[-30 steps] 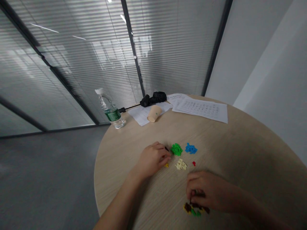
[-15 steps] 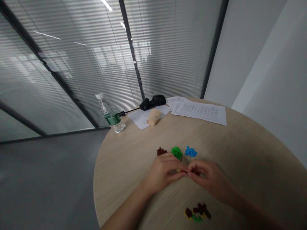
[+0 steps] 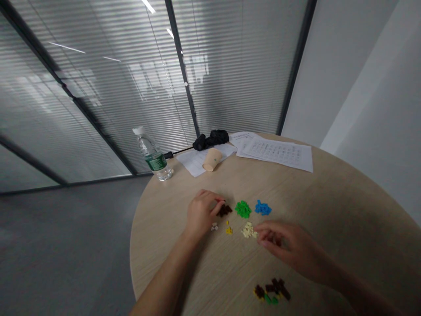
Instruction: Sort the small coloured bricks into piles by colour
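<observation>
My left hand [image 3: 203, 213] reaches over the pile of small dark brown building bricks [image 3: 225, 210], its thumb and forefinger pinched around what looks like one brown brick. Beside the pile of cream bricks [image 3: 249, 230] is my right hand [image 3: 284, 241], fingers curled and fingertips together; whatever they hold is hidden. A few yellow bricks [image 3: 229, 230] and some whitish bricks [image 3: 215, 226] lie between the hands. Behind them sit a green brick pile [image 3: 243, 209] and a blue brick pile [image 3: 262, 207]. Closer to me, joined brown bricks [image 3: 278, 288] lie with green and yellow ones.
On the round wooden table [image 3: 171, 259], a water bottle [image 3: 156, 160] stands at the far left edge. A paper cup [image 3: 212, 159] lies on its side on a sheet, near a folded black umbrella [image 3: 215, 138]. Printed papers [image 3: 279, 153] lie at the back, before the glass wall with blinds.
My left hand has left my right hand and moved left and away from me to the brown pile, uncovering the cream, yellow and whitish bricks. My right hand has stayed nearly in place.
</observation>
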{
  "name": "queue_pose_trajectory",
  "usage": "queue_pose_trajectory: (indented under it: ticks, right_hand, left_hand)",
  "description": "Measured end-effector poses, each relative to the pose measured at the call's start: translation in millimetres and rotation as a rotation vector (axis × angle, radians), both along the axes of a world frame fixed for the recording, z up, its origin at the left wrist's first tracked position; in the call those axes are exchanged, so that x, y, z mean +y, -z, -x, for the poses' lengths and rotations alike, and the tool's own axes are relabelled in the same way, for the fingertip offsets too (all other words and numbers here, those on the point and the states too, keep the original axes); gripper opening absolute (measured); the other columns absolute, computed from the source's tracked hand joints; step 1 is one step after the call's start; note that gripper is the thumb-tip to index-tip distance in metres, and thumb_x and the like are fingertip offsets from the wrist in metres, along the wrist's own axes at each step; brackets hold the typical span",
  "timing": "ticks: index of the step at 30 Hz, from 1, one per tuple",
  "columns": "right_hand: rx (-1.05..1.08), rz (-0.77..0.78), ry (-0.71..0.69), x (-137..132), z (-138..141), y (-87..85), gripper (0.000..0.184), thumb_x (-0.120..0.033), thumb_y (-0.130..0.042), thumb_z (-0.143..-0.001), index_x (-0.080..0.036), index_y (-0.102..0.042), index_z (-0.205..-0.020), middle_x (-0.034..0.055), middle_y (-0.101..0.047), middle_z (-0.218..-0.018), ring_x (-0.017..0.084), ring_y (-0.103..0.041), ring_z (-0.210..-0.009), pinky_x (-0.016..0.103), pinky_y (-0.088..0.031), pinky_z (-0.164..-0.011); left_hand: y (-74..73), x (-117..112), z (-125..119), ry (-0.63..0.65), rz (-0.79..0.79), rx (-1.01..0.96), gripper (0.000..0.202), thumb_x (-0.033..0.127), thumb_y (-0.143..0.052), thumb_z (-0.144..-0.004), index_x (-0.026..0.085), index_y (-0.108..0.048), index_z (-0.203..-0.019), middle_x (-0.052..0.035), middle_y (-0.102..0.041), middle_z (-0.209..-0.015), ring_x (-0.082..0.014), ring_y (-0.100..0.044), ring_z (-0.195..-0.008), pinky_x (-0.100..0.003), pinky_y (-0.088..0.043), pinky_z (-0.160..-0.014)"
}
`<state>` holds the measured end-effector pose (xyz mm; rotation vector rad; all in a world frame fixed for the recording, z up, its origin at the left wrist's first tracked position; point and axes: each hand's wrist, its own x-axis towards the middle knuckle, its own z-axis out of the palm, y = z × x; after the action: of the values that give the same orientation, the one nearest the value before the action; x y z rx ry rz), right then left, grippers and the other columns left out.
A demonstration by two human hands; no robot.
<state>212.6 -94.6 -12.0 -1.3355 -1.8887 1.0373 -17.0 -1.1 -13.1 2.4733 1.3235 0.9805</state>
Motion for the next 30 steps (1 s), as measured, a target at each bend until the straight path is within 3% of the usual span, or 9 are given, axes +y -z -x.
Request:
queue_pose_trajectory:
  ticks: [2,5,10,19,26,30]
  right_hand:
    - [-0.206,-0.046,-0.124,-3,-5,-5.9,0.018,-0.022,-0.052,-0.079,-0.016,-0.067,-0.088,0.0051,-0.066,-0.075,0.016,-0.059,-0.067,0.028,-0.044,-0.064]
    - [-0.36,0.003,-0.269,-8,-7,-8.5,0.015,-0.017,-0.058,-0.072,-0.016,-0.066,-0.085,0.0026,-0.065,-0.072,0.016,-0.058,-0.066,0.027,-0.041,-0.064]
    - [-0.373,0.033,-0.335,-12,-2,-1.9,0.023,-0.016,-0.065,-0.063,-0.019,-0.063,-0.086,-0.0023,-0.062,-0.069,0.014,-0.055,-0.065,0.024,-0.036,-0.063]
    - [-0.39,-0.049,-0.4,-10,0,3.1,0.006,-0.012,-0.059,-0.066,-0.018,-0.058,-0.069,-0.0019,-0.058,-0.068,0.013,-0.052,-0.067,0.023,-0.034,-0.061]
    - [-0.388,-0.048,-0.405,-10,-1,-0.1,0.002,-0.019,-0.062,-0.071,-0.018,-0.062,-0.074,-0.0004,-0.061,-0.074,0.014,-0.055,-0.072,0.024,-0.036,-0.064]
    - [-0.391,-0.053,-0.417,-9,-2,1.1,0.005,-0.02,-0.066,-0.07,-0.018,-0.063,-0.074,0.0003,-0.063,-0.077,0.015,-0.056,-0.074,0.025,-0.038,-0.068]
  left_hand:
    - [2.8,4,2,-0.045,0.001,0.076,0.009,0.019,-0.058,-0.083,0.019,-0.066,-0.078,-0.003,-0.066,-0.079,-0.0187,-0.055,-0.082,-0.031,-0.045,-0.074]
    - [5.0,4,1,-0.069,0.018,0.127,0.009,0.02,-0.06,-0.082,0.018,-0.067,-0.076,-0.0036,-0.064,-0.08,-0.019,-0.054,-0.083,-0.031,-0.045,-0.073]
    - [5.1,2,-1,-0.146,0.07,0.216,0.009,0.022,-0.06,-0.081,0.019,-0.068,-0.079,-0.0039,-0.063,-0.083,-0.0202,-0.054,-0.086,-0.031,-0.044,-0.074]
    - [0.7,-1,-1,-0.19,0.097,0.273,0.013,0.023,-0.056,-0.082,0.019,-0.068,-0.082,-0.0048,-0.062,-0.086,-0.0206,-0.053,-0.087,-0.032,-0.044,-0.076]
    - [-3.4,-6,-5,-0.133,0.073,0.197,0.014,0.021,-0.053,-0.084,0.018,-0.066,-0.08,-0.0049,-0.062,-0.085,-0.0194,-0.053,-0.085,-0.032,-0.044,-0.075]
    - [-9.7,-13,-10,0.066,0.073,0.101,0.015,0.02,-0.052,-0.086,0.018,-0.066,-0.08,-0.0044,-0.062,-0.084,-0.0178,-0.054,-0.084,-0.031,-0.044,-0.076]
